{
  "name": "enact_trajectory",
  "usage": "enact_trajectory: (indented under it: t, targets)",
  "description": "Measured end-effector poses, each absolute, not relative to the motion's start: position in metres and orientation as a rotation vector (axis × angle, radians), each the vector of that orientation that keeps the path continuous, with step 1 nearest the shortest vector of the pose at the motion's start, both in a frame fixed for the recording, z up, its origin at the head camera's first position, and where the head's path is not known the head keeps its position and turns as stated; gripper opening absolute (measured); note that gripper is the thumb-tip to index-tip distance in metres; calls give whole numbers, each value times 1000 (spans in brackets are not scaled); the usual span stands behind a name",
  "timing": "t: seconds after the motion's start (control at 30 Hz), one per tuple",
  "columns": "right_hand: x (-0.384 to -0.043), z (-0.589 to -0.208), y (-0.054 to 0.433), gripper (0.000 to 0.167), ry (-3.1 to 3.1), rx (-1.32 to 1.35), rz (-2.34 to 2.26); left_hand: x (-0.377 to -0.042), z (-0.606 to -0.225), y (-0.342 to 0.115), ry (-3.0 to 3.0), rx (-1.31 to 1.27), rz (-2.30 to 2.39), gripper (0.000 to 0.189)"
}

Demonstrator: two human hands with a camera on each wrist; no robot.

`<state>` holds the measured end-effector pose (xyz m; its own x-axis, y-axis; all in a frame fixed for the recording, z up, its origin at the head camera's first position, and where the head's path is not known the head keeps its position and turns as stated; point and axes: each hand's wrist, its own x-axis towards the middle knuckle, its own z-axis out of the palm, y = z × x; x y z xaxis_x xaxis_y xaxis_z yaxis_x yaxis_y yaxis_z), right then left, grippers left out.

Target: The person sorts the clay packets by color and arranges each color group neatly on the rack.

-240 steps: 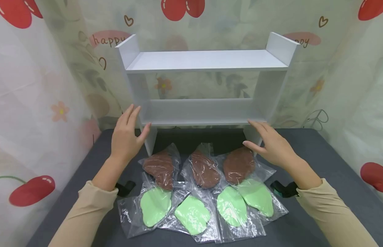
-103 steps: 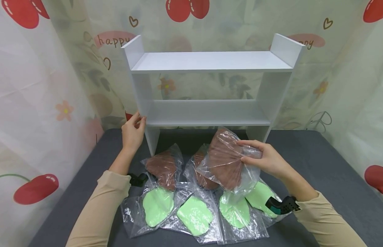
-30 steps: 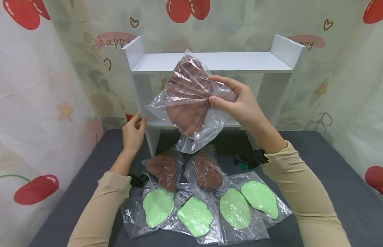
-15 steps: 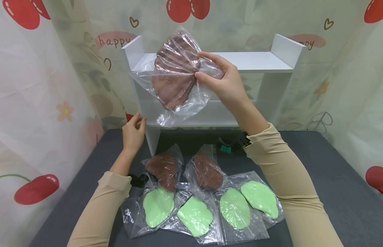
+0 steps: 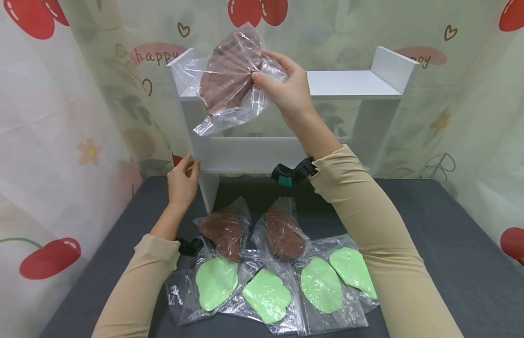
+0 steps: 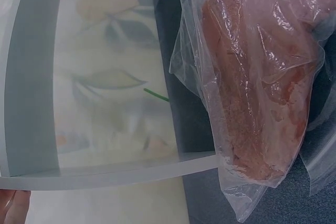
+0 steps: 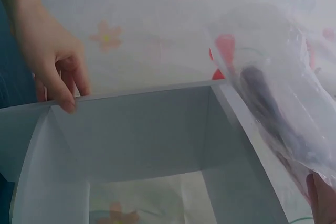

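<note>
My right hand (image 5: 289, 89) pinches a clear zip bag (image 5: 230, 70) with a flat brown, clay-like piece inside, its thumb in front. The bag hangs before the left end of the top board of a white shelf (image 5: 350, 84). In the right wrist view this bag (image 7: 294, 103) is near the shelf's upper corner. My left hand (image 5: 181, 183) grips the front edge of the shelf's left side panel; in the right wrist view the thumb lies inside and the fingers outside it. Two more bagged brown pieces (image 5: 283, 234) lie on the table below.
Several bagged light-green pieces (image 5: 266, 295) lie overlapping along the front of the dark table (image 5: 435, 225). The shelf's lower board (image 5: 262, 152) spans between its side panels. Printed curtains (image 5: 76, 117) enclose the sides and back; a cable (image 5: 439, 164) hangs at right.
My right hand has picked up the right-hand brown bag and raised it up and left to top-board height. Earlier open, my left hand has moved onto the shelf's side panel and stayed there.
</note>
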<state>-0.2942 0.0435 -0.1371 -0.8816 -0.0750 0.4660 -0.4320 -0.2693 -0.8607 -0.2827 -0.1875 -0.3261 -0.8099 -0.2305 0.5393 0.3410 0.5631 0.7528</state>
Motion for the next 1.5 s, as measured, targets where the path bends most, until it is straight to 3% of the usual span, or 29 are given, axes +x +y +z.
enact_trajectory:
  t: [0.4,0.97,1.2,1.5]
  targets:
    - [-312,-125,25,50,-1996,386,2027,-283,-327,-187,-2211,-84,-1227,42]
    - [-311,-129,18,44,-2512,331,858,-282,-327,-187,-2187,-107,-1213,42]
    - [-305,-132,21,45,-2477,327,825,-280,-326,-186,-2196,-96,-1226,42]
    - [-289,-140,42,33,-2226,477,1017,-280,-326,-186,-2192,-97,-1228,41]
